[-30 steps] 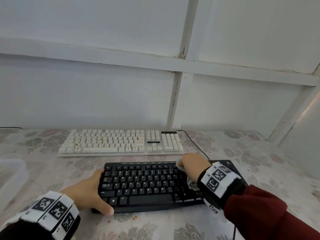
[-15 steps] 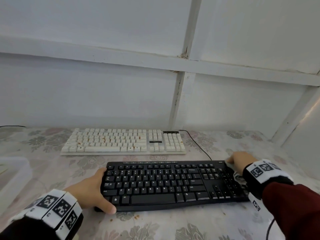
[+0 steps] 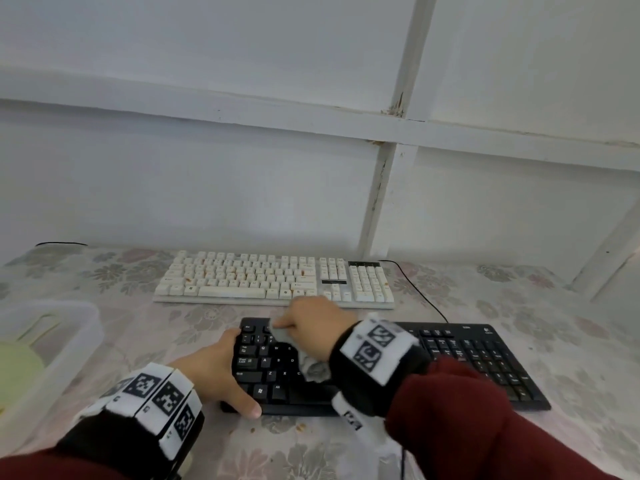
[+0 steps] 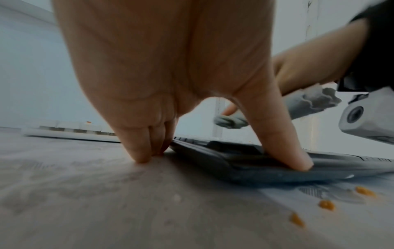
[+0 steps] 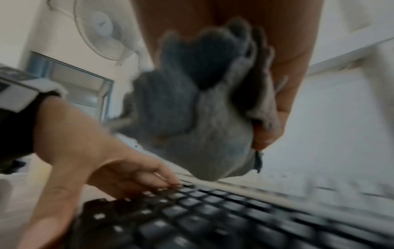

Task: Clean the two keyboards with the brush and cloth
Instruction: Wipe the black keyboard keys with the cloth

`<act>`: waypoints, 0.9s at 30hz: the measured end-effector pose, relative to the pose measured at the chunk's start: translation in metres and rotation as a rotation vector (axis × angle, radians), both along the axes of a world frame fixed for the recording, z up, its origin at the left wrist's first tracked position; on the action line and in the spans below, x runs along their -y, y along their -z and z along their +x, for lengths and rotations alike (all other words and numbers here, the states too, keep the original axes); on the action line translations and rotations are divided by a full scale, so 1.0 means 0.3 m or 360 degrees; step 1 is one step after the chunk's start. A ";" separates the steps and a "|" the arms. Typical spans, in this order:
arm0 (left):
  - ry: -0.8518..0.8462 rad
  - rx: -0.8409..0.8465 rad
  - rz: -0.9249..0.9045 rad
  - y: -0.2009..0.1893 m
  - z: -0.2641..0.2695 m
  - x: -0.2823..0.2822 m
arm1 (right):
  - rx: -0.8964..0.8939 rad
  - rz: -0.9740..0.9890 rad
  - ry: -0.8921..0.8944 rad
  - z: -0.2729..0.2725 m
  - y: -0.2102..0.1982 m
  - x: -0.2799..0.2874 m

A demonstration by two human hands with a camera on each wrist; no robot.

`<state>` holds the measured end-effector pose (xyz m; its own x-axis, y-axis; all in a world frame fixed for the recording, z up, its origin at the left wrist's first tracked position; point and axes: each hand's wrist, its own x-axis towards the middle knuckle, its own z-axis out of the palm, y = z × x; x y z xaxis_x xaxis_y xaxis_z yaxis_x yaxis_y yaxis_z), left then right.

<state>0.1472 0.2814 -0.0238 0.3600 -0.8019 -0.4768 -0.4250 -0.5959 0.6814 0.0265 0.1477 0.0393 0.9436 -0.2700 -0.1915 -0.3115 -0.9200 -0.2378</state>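
The right hand (image 3: 313,329) is curled round a grey cloth (image 3: 313,367) and holds it bunched up over the top left corner of the black keyboard (image 3: 478,362). In the right wrist view the cloth (image 5: 202,118) hangs down from the fingers just above the keys, and I cannot tell if it touches them. The left hand (image 3: 211,374) is spread wide at the left end of the black keyboard. Its thumb (image 4: 283,143) presses on the front edge, and its fingers (image 4: 138,146) rest on the desk (image 3: 571,341) right beside the keyboard's end. The white keyboard (image 3: 273,278) lies farther back on the desk, near the wall, with little orange bits stuck on some keys. It is apart from the black one. A few orange crumbs (image 4: 326,205) lie on the desk just in front of the black keyboard. A clear box (image 3: 52,341) sits at the left side of the desk with something pale green in it. A white fan (image 5: 102,32) shows up high in the right wrist view.
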 end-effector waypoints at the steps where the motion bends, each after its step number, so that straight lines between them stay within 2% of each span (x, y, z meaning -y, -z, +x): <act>1: 0.0010 0.0011 0.0001 -0.005 -0.001 0.001 | -0.0022 -0.0068 -0.0071 0.044 0.007 -0.030; 6: 0.0039 0.0060 0.0009 -0.018 -0.001 0.000 | -0.0348 -0.0404 -0.0232 0.149 0.017 -0.115; 8: 0.0020 0.0085 0.0010 -0.014 -0.004 0.005 | -0.0384 -0.0495 -0.0241 0.145 0.034 -0.131; 11: 0.0025 0.0068 -0.0015 -0.009 -0.007 0.009 | -0.0308 -0.0476 -0.0128 0.112 0.055 -0.129; 17: 0.0005 -0.0121 -0.0112 0.006 0.008 -0.004 | -0.0351 -0.0441 -0.0018 -0.001 0.039 -0.041; 21: 0.0012 -0.0104 -0.0102 0.007 0.006 -0.006 | -0.0362 -0.0423 0.0055 -0.059 0.055 0.004; 25: 0.0006 -0.0086 -0.0088 0.007 0.007 -0.003 | -0.0458 -0.0383 0.0256 -0.061 0.050 0.028; 27: 0.0006 -0.0076 -0.0081 0.005 0.008 -0.004 | -0.0451 -0.0405 0.0247 -0.062 0.044 0.032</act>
